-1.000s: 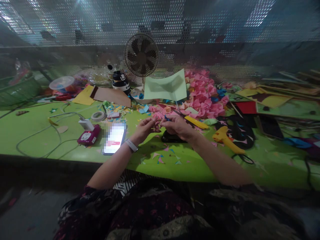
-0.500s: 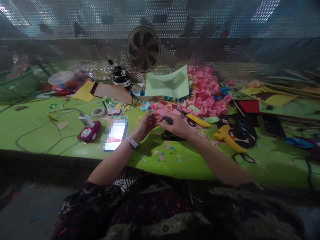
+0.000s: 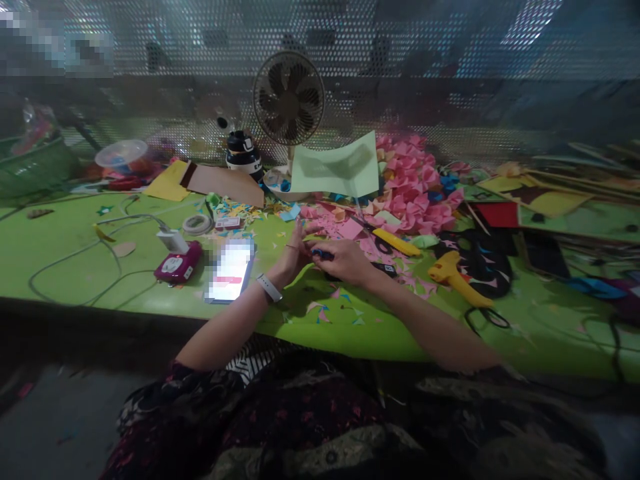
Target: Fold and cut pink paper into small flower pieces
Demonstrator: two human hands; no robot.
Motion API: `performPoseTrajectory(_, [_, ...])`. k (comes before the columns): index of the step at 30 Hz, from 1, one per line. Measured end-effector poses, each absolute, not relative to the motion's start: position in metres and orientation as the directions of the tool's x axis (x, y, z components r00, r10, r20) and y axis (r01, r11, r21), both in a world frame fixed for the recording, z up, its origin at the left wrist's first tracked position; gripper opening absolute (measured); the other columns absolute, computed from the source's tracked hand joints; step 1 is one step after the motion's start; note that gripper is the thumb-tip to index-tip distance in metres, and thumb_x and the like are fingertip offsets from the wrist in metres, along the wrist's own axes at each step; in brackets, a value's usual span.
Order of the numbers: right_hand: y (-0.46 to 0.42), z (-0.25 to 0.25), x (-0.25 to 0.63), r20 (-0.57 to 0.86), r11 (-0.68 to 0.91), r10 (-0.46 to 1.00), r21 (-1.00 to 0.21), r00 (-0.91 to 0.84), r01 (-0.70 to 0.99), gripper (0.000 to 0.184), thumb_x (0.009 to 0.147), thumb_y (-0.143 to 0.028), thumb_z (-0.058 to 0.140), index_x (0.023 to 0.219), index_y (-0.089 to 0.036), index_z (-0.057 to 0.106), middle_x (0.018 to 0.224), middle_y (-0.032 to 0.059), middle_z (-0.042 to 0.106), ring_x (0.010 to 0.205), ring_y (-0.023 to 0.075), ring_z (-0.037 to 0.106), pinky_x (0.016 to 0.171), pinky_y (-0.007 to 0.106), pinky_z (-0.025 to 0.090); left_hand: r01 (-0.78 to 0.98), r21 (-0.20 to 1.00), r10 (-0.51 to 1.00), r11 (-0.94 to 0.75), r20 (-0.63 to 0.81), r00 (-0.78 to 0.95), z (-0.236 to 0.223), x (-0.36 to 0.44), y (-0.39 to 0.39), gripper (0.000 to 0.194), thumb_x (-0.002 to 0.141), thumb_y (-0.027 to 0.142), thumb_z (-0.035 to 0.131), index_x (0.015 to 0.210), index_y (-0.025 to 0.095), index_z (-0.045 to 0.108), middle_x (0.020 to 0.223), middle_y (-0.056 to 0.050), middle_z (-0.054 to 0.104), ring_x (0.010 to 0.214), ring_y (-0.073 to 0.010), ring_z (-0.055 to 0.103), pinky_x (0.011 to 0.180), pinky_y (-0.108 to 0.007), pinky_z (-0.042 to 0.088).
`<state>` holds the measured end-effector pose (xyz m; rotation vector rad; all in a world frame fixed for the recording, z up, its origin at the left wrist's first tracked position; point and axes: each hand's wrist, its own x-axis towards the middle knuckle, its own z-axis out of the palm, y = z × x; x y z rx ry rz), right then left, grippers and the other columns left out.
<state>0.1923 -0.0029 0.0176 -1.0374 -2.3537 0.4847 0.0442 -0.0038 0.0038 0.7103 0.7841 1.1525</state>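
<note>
My left hand (image 3: 294, 257) is raised over the front middle of the green table, fingers bent upward and meeting the fingertips of the other hand. Whatever lies between those left fingers is too small and hidden to name. My right hand (image 3: 345, 261) is closed around a small dark blue object (image 3: 323, 254), mostly covered by the fingers. Beneath the right hand, a black object with a white label (image 3: 386, 269) partly shows. Behind the hands lie pink paper scraps (image 3: 325, 221) and a pair of dark-handled scissors (image 3: 383, 245) beside a yellow-handled cutter (image 3: 397, 241).
A lit phone (image 3: 233, 270) and purple plug adapter (image 3: 178, 263) with cables lie left. A yellow glue gun (image 3: 460, 277) lies right. Behind are a fan (image 3: 289, 100), a black bottle (image 3: 243, 157), a pale green sheet (image 3: 335, 173) and a heap of folded pink paper (image 3: 415, 177).
My right hand has moved left and slightly down, toward my left hand. The left fingers have turned more upright. The white label on the black object has come into sight.
</note>
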Motion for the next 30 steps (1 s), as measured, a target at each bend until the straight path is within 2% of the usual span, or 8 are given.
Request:
performPoseTrajectory(5, [-0.001,0.025,0.194,0.373,0.494,0.856,-0.795,-0.359,0.352,0.014,0.079,-0.032,0.068,0.080,-0.019,0.071,0.077,0.0027,0.071,0.065,0.0144,0.058,0.061,0.027,0.041,-0.492,0.830,0.956,0.262,-0.156,0.247,-0.002,0.040,-0.004,0.058,0.083,0.074,0.057,0.096,0.019,0.068,0.070,-0.004,0.071,0.060,-0.0157,0.066,0.061,-0.029,0.054])
performPoseTrajectory(8, [0.006,0.030,0.197,0.223,0.232,0.964,-0.971,-0.142,0.051,0.029,0.069,-0.043,0.077,0.075,-0.019,0.062,0.063,-0.0035,0.059,0.046,0.0070,0.041,0.045,0.023,0.030,-0.408,0.887,0.952,0.217,-0.100,0.290,-0.003,0.038,-0.006,0.050,0.076,0.064,0.073,0.096,0.018,0.069,0.085,-0.008,0.076,0.075,-0.0195,0.072,0.067,-0.030,0.057])
performPoseTrajectory(11, [0.014,0.031,0.199,0.052,0.040,0.996,-0.987,-0.073,-0.158,0.042,0.057,-0.044,0.085,0.075,-0.021,0.055,0.051,-0.0106,0.044,0.038,0.0031,0.023,0.037,0.022,0.014,-0.344,0.927,0.949,0.152,-0.039,0.314,-0.003,0.037,-0.009,0.044,0.069,0.046,0.086,0.098,0.016,0.071,0.096,-0.010,0.077,0.083,-0.0194,0.073,0.069,-0.028,0.057])
performPoseTrajectory(15, [0.016,0.030,0.199,0.029,0.012,0.997,-0.972,-0.071,-0.234,0.047,0.052,-0.041,0.088,0.075,-0.021,0.052,0.050,-0.0122,0.043,0.036,0.0016,0.022,0.037,0.021,0.012,-0.354,0.927,0.956,0.122,-0.014,0.293,-0.003,0.037,-0.010,0.045,0.070,0.045,0.086,0.101,0.016,0.072,0.097,-0.010,0.077,0.084,-0.0196,0.074,0.069,-0.029,0.058])
performPoseTrajectory(22, [0.015,0.028,0.197,0.054,0.046,0.998,-0.985,-0.044,-0.166,0.046,0.055,-0.047,0.086,0.075,-0.021,0.054,0.055,-0.0102,0.043,0.042,0.0033,0.026,0.038,0.022,0.018,-0.339,0.936,0.962,0.093,0.003,0.271,-0.005,0.036,-0.006,0.046,0.067,0.049,0.086,0.096,0.015,0.074,0.093,-0.010,0.078,0.080,-0.0191,0.074,0.067,-0.028,0.058])
performPoseTrajectory(25, [0.015,0.030,0.203,0.207,0.207,0.978,-0.978,0.000,0.009,0.042,0.069,-0.057,0.076,0.076,-0.021,0.055,0.058,-0.0070,0.045,0.048,0.0073,0.033,0.044,0.024,0.026,-0.366,0.927,0.972,0.079,0.009,0.234,-0.004,0.035,-0.005,0.044,0.068,0.048,0.086,0.094,0.015,0.073,0.093,-0.010,0.077,0.079,-0.0189,0.074,0.066,-0.028,0.057])
performPoseTrajectory(28, [0.013,0.032,0.211,0.449,0.453,0.889,-0.831,-0.090,0.322,0.042,0.089,-0.059,0.055,0.070,-0.021,0.053,0.062,-0.0016,0.050,0.059,0.0125,0.045,0.057,0.027,0.034,-0.383,0.922,0.979,0.063,0.017,0.203,-0.003,0.033,-0.004,0.041,0.068,0.046,0.086,0.093,0.015,0.072,0.088,-0.008,0.077,0.075,-0.0167,0.073,0.064,-0.026,0.056])
performPoseTrajectory(30, [0.011,0.031,0.214,0.496,0.544,0.833,-0.661,-0.243,0.517,0.043,0.094,-0.056,0.046,0.069,-0.021,0.053,0.064,0.0014,0.054,0.062,0.0150,0.048,0.061,0.029,0.033,-0.372,0.927,0.983,0.048,0.022,0.181,-0.002,0.032,-0.003,0.040,0.069,0.045,0.086,0.092,0.015,0.071,0.077,-0.004,0.074,0.064,-0.0128,0.069,0.059,-0.023,0.054])
